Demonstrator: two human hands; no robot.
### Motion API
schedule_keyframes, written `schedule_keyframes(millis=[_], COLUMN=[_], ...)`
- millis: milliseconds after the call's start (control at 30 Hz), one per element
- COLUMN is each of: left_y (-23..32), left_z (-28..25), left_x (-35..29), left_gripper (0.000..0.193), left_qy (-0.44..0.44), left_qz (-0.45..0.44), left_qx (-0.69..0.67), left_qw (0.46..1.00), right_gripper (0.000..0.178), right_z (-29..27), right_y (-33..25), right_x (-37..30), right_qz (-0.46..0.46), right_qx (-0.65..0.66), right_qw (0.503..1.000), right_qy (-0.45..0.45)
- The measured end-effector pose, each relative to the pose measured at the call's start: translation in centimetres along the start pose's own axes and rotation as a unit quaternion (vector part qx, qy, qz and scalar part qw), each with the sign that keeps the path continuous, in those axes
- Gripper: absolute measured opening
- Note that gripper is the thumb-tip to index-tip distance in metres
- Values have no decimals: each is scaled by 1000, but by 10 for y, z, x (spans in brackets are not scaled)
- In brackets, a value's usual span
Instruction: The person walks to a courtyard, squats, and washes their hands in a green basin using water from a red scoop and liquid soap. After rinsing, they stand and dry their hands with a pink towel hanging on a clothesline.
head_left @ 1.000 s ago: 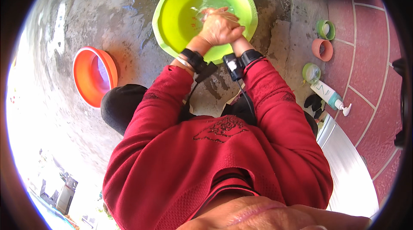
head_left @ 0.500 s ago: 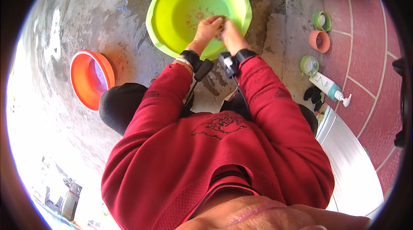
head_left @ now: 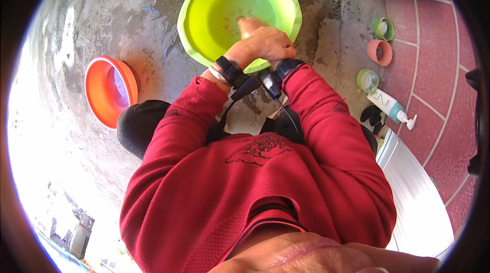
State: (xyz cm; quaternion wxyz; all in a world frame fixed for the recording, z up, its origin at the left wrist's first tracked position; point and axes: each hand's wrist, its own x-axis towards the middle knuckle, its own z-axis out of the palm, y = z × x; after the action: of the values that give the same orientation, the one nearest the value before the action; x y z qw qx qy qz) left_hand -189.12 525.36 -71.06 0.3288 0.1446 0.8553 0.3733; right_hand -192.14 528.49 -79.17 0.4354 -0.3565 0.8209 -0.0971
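Because the left hand (head_left: 270,43) lies across the right hand (head_left: 251,26), much of the latter is hidden; its fingers blur, and I cannot tell whether they are clenched or loose. The left fingertips are out of sight too, so their grip is unclear. Both hands are above the lime-green plastic basin (head_left: 204,12), set on wet-patched concrete (head_left: 153,33). Reddish paving tiles (head_left: 434,68) lie at right. Red sleeves (head_left: 186,114) converge forward, wrists close together at the basin's near rim.
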Motion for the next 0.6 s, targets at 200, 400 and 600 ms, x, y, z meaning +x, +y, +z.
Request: schedule_keyframes(millis=[200, 400, 600], left_y=[-119, -201, -111], left_z=[3, 98, 72], left_x=[0, 26, 44], left_gripper=[43, 29, 20], left_qy=[222, 443, 211], left_qz=[-280, -264, -34], left_qx=[1, -422, -877], left_qw=[934, 746, 431], right_gripper=[49, 38, 31], right_z=[66, 72, 31], right_y=[-11, 45, 49], right_x=[22, 35, 6], right_qz=[-37, 309, 172], right_qx=[-51, 656, 800], right_qw=[998, 647, 543], right_qy=[-2, 238, 190])
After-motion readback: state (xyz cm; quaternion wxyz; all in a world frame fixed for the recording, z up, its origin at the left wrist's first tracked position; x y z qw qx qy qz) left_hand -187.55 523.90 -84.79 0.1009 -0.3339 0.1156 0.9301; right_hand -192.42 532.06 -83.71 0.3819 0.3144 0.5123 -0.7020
